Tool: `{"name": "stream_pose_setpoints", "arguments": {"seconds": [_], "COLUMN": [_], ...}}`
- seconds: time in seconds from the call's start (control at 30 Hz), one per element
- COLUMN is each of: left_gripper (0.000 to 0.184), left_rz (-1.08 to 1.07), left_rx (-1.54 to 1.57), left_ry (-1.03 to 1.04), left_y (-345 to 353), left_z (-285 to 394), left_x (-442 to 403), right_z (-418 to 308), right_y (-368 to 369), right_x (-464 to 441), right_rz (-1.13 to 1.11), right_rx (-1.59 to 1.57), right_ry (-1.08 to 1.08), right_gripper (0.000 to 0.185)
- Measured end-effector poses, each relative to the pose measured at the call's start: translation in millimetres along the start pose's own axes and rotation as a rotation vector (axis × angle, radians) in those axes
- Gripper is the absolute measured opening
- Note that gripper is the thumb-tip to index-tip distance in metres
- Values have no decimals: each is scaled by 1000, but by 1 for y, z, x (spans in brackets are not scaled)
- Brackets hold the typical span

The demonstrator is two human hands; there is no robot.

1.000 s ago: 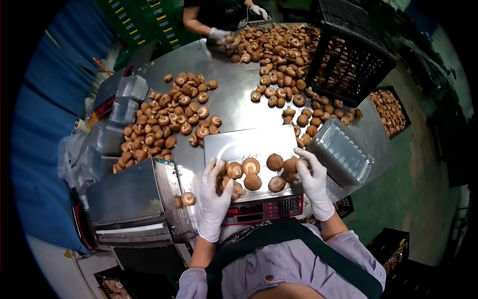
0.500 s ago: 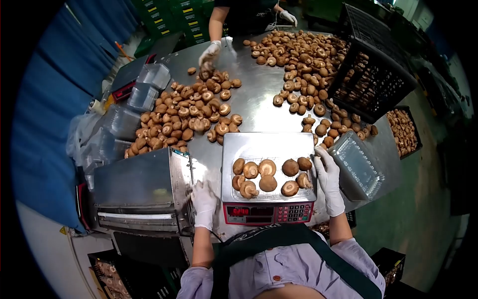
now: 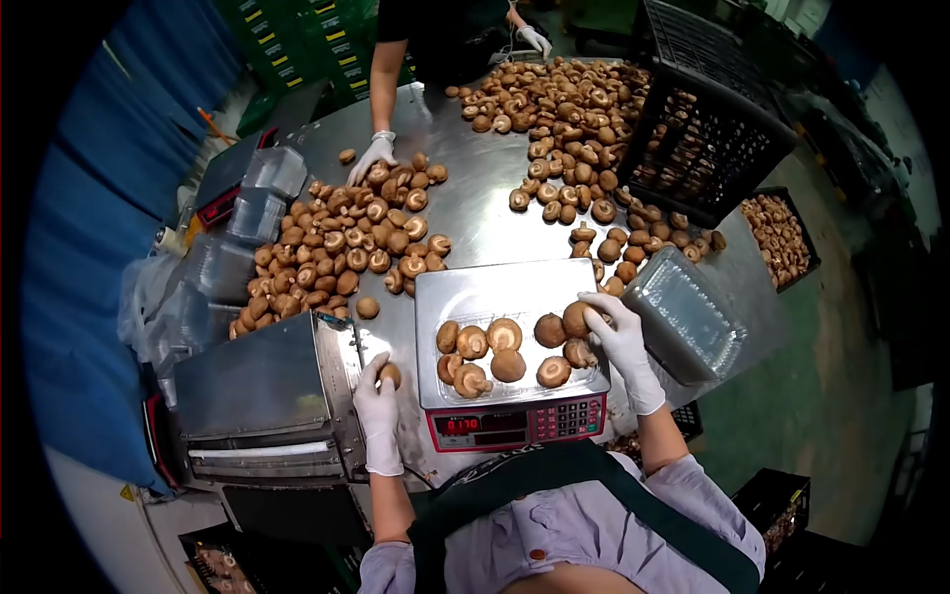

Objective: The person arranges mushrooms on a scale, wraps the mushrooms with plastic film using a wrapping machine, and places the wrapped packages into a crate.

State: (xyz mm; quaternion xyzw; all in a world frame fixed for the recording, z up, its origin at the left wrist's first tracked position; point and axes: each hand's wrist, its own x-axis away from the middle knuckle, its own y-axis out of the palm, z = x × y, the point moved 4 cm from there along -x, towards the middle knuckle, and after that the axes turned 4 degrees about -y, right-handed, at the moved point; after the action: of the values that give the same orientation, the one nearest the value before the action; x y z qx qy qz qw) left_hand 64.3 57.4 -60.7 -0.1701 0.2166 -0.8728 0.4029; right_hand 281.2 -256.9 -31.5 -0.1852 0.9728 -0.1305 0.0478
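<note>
My left hand (image 3: 377, 411), in a white glove, is closed around a small brown mushroom (image 3: 390, 375), just left of the scale. My right hand (image 3: 623, 346), gloved too, has its fingers on a mushroom (image 3: 575, 319) at the right side of the scale's metal plate (image 3: 510, 282). Whether that mushroom is lifted off the plate, I cannot tell. Several other mushrooms (image 3: 508, 365) lie on the plate in two groups, some cap up and some stem up. Red digits glow on the scale's display (image 3: 462, 425).
Mushroom heaps lie at the left (image 3: 327, 243) and far right (image 3: 584, 109). A black crate (image 3: 693, 129) is tipped on its side. Clear plastic trays (image 3: 688, 312) sit right of the scale, more (image 3: 218, 267) far left. A metal machine (image 3: 257, 381) stands left. Across the table, a co-worker's gloved hand (image 3: 376, 156) touches mushrooms.
My left hand, empty before, now has a mushroom in it. My right hand has moved from the scale's edge onto a mushroom. The display's number has changed. The whole view has shifted slightly.
</note>
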Motion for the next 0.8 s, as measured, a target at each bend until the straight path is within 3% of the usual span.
{"name": "stream_pose_setpoints", "arguments": {"seconds": [0.03,0.1,0.17,0.23,0.3,0.37,0.47,0.5,0.63,0.7,0.8], "left_gripper": [39,38,35,32,34,36,39,39,35,30,29], "left_rz": [-92,-151,-283,-464,-380,-215,-189,-196,-187,-206,-68], "left_rx": [249,502,656,608,109,-588,-532,-529,-315,43,62], "left_ry": [-14,91,126,-60,738,968,987,979,938,818,615], "left_y": [3,15,31,57,101,135,137,136,117,96,59], "left_z": [10,45,98,126,127,117,115,116,121,127,115], "left_x": [1,7,24,39,44,54,56,54,52,45,17], "right_z": [0,9,10,13,8,10,-8,-9,-4,-8,16], "right_y": [3,12,10,5,1,2,22,27,19,9,-10], "right_x": [0,1,3,3,3,4,12,14,12,13,7], "right_rz": [-21,1,63,159,170,145,-125,-112,-17,21,125], "right_rx": [393,791,632,414,262,195,474,564,453,292,118], "right_ry": [-253,-396,-336,-229,-193,-183,-413,-459,-359,-271,-225], "right_gripper": [23,22,22,21,21,27,41,39,41,40,36]}}
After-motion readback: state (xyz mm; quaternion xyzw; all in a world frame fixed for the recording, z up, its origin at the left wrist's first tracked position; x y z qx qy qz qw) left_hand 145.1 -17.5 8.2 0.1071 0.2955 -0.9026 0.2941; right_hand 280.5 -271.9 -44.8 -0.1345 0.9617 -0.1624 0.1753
